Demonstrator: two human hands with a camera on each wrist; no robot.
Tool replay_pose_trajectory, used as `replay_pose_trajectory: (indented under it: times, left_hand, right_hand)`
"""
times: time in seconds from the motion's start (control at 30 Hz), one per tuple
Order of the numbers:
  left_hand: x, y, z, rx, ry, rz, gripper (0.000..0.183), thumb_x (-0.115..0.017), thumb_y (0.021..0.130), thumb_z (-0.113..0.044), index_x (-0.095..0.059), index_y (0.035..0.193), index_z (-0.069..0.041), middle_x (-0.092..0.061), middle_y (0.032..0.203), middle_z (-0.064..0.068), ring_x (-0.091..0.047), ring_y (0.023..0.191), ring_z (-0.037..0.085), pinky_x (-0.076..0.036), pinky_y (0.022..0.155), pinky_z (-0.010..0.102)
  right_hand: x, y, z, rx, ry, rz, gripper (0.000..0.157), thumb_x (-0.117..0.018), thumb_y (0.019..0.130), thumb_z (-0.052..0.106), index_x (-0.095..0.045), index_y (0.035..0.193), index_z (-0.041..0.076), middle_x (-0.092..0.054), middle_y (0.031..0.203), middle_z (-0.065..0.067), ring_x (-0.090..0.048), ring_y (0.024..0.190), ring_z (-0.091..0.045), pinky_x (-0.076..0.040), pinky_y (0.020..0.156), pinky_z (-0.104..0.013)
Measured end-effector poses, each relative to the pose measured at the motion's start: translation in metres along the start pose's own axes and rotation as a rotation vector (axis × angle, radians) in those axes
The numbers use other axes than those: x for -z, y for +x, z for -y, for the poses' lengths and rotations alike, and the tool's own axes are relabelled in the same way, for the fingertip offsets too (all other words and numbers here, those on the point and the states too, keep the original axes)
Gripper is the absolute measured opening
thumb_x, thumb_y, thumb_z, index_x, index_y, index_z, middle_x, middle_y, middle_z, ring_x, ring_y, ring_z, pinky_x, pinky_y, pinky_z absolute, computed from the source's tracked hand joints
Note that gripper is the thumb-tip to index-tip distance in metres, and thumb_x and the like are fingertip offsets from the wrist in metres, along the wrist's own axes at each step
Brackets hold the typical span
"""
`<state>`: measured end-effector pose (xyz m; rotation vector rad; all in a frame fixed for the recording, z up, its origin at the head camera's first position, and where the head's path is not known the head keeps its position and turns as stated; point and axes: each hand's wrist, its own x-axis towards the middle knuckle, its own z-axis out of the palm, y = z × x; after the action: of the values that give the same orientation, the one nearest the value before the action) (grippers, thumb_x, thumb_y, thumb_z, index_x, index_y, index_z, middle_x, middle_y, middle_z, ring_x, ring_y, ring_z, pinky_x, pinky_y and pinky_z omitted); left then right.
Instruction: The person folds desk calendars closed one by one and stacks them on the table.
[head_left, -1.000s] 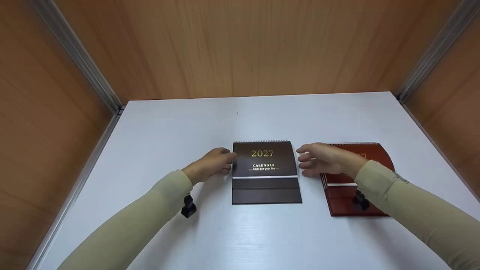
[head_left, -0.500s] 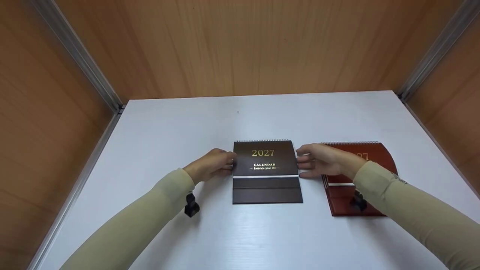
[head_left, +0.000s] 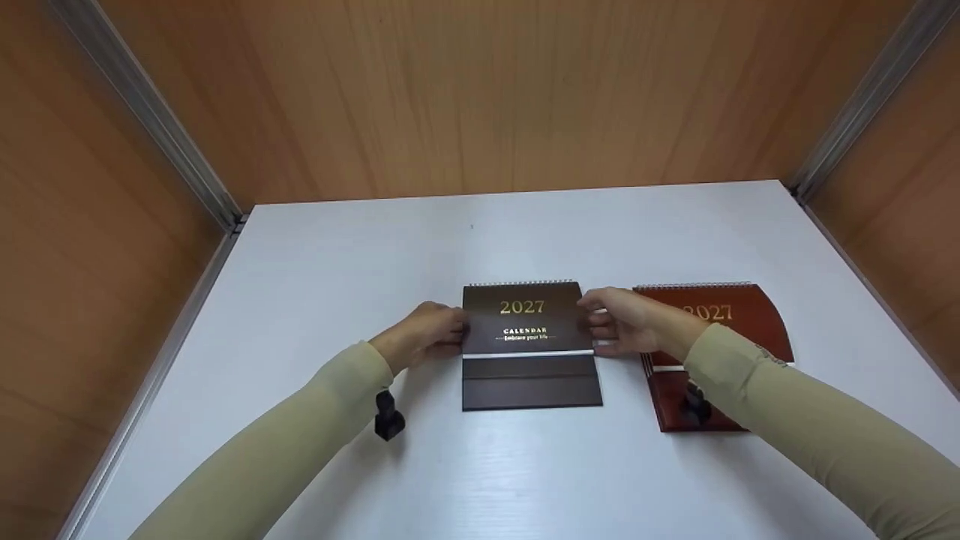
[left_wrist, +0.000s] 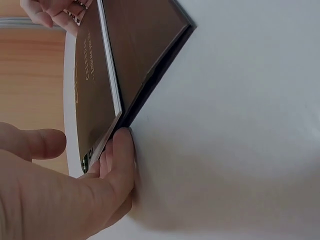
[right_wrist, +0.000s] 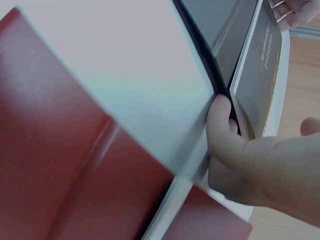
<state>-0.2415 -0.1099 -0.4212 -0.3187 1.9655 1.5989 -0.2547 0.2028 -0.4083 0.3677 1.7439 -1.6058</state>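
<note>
A dark brown 2027 desk calendar (head_left: 529,382) with gold lettering and a wire spiral along its far side lies on the white table. My left hand (head_left: 426,330) is at its left edge; in the left wrist view the fingers (left_wrist: 122,155) touch that edge while the thumb (left_wrist: 46,143) stands apart from the cover. On the opposite side, my right hand (head_left: 626,321) has its fingertips at the right edge. The right wrist view shows the fingers (right_wrist: 220,120) against the side and the thumb (right_wrist: 310,126) held away.
A red-brown 2027 calendar (head_left: 765,330) lies to the right, partly hidden under my right hand and sleeve (head_left: 750,375). Wooden panels (head_left: 510,97) with metal corner posts (head_left: 150,112) enclose the table's (head_left: 360,240) back and sides. A black device (head_left: 388,424) hangs below my left wrist.
My right hand has moved left, closing the small gap to the dark calendar's right edge. My left fingers stay at the left edge, and the calendar stays about where it was.
</note>
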Motion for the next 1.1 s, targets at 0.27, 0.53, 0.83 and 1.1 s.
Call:
replay_pose_trajectory:
  times: [0.27,0.53,0.83,1.1]
  left_hand:
    - [-0.001,0.0,0.0,0.032,-0.091,-0.019,0.056,-0.056,0.106,-0.014,-0.043,0.154,0.011,-0.051,0.156,0.025,-0.057,0.141,0.032,-0.051,0.113,0.039]
    - [-0.007,-0.001,0.003,-0.071,-0.092,-0.06,0.051,-0.054,0.105,-0.008,-0.047,0.152,0.01,-0.063,0.139,0.023,-0.065,0.126,0.031,-0.053,0.11,0.043]
    - [-0.025,-0.013,-0.009,-0.266,0.019,-0.183,0.052,-0.058,0.103,0.0,-0.048,0.153,0.005,-0.058,0.142,0.02,-0.068,0.121,0.033,-0.061,0.098,0.038]
    - [-0.048,-0.019,-0.031,-0.355,-0.083,-0.159,0.05,-0.062,0.1,0.003,-0.053,0.149,0.003,-0.061,0.138,0.017,-0.071,0.113,0.026,-0.062,0.094,0.034]
  right_hand:
    - [-0.007,0.002,-0.001,-0.008,0.02,-0.035,0.041,-0.052,0.105,0.027,-0.042,0.139,0.006,-0.051,0.129,-0.012,-0.058,0.118,-0.026,-0.048,0.112,-0.047]
    - [-0.006,0.003,0.002,0.041,0.025,-0.033,0.03,-0.055,0.104,0.021,-0.051,0.129,0.005,-0.061,0.119,-0.009,-0.063,0.109,-0.02,-0.053,0.106,-0.038]
    - [0.011,-0.02,0.019,0.21,-0.134,-0.021,0.052,-0.049,0.106,0.016,-0.037,0.152,-0.006,-0.055,0.133,-0.015,-0.06,0.116,-0.022,-0.054,0.101,-0.032]
    - [0.045,-0.052,0.032,0.275,-0.177,-0.034,0.059,-0.047,0.112,0.02,-0.026,0.16,-0.007,-0.052,0.144,-0.019,-0.062,0.12,-0.017,-0.053,0.109,-0.034]
